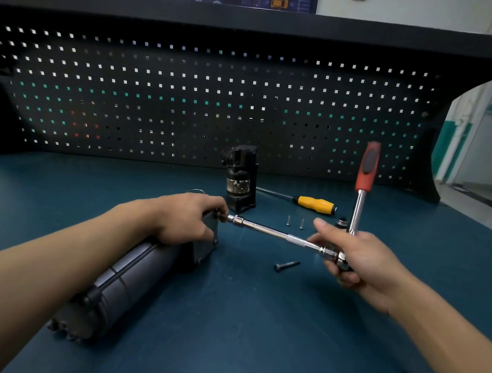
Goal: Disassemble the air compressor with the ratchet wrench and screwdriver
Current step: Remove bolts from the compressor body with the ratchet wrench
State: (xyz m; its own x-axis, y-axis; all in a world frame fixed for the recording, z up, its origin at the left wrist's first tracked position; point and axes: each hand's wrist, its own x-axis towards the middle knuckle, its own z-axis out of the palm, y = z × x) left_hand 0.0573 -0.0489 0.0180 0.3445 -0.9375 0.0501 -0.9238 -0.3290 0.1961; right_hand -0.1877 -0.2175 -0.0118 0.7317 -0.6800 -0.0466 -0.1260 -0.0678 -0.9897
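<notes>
Air compressor (126,277), a dark ribbed cylinder, lies on the worktop (254,324) under the left grip (186,219), whose fingers curl over its far end at the square end plate. The right grip (352,258) is closed around the head of the ratchet wrench (359,204), with the red handle rising above it. A chrome extension bar (267,229) runs from the right grip across to the left grip, its socket (236,219) meeting the end plate just beside the left fingertips. A black bolt (286,265) lies below the bar, between the two grips. Two small screws (288,220) lie just beyond the bar. Farther beyond it, the yellow-handled screwdriver (314,204) lies flat beside an upright black component (240,182), in front of the pegboard (218,92).
</notes>
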